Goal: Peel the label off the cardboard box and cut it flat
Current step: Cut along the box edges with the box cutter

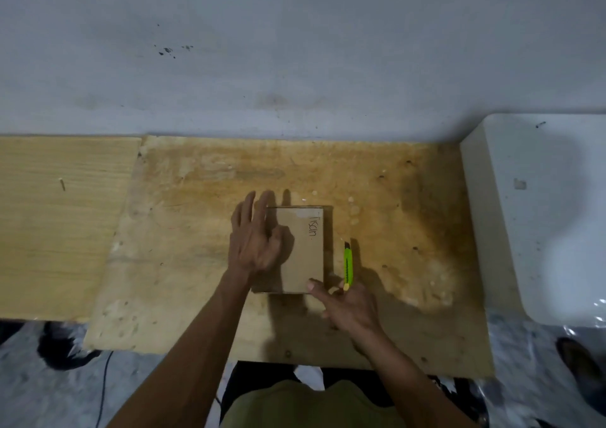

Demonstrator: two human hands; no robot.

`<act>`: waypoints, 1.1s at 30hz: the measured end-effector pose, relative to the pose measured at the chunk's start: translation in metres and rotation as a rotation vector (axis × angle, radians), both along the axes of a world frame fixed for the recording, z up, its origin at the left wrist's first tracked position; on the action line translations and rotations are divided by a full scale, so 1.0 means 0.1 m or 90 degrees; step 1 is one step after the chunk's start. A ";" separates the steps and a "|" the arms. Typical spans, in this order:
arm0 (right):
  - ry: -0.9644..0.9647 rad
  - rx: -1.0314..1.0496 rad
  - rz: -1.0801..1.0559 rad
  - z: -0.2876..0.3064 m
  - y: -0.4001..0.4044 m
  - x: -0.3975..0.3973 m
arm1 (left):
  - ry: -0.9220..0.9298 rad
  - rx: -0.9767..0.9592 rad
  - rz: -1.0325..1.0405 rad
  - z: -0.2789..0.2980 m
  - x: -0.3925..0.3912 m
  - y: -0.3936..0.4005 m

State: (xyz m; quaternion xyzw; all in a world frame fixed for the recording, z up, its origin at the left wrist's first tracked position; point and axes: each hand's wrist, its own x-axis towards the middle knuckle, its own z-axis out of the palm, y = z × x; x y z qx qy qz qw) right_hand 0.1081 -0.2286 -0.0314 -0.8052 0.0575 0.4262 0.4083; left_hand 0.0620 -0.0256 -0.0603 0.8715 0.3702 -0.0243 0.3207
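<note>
Head view: hands (254, 237) on cardboard box (303, 253).

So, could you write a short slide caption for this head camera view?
Left hand rests on a cardboard box; right hand touches its corner beside a green utility knife.

Both bare arms reaching forward, hands close together

Left hand (254, 237) is open, palm down, fingers spread and pointing away from the body, thumb tucked in toward the right. It looks a bit motion-blurred. Right hand (344, 303) sits nearer the body and just to the right, thumb stretched forward and left, other fingers loosely curled; can't tell if they're actually gripping anything. Both forearms angle in from the bottom edge, converging toward the middle.
</note>
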 end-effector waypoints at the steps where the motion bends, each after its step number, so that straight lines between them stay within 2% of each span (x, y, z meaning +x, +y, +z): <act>1: 0.017 0.011 -0.033 0.01 0.02 -0.04 | 0.015 -0.007 -0.044 -0.01 0.04 0.06; 4: 0.036 0.031 -0.131 -0.03 0.09 -0.11 | 0.052 -0.050 -0.066 -0.02 0.10 0.18; 9: 0.003 0.038 -0.260 -0.15 0.15 -0.14 | 0.048 -0.036 0.032 0.07 -0.16 0.20; 14: -0.118 0.036 -0.250 -0.08 0.34 0.03 | 0.011 -0.114 0.156 0.12 -0.64 0.08; 21: -0.163 0.074 -0.148 -0.04 0.56 0.19 | -0.005 -0.190 0.274 0.07 -0.86 -0.13; 29: -0.163 0.043 -0.152 -0.11 0.54 0.19 | 0.064 -0.142 0.203 0.09 -0.74 -0.11; 33: -0.166 0.068 -0.150 0.00 0.45 0.22 | 0.002 -0.037 0.098 0.17 -0.59 -0.07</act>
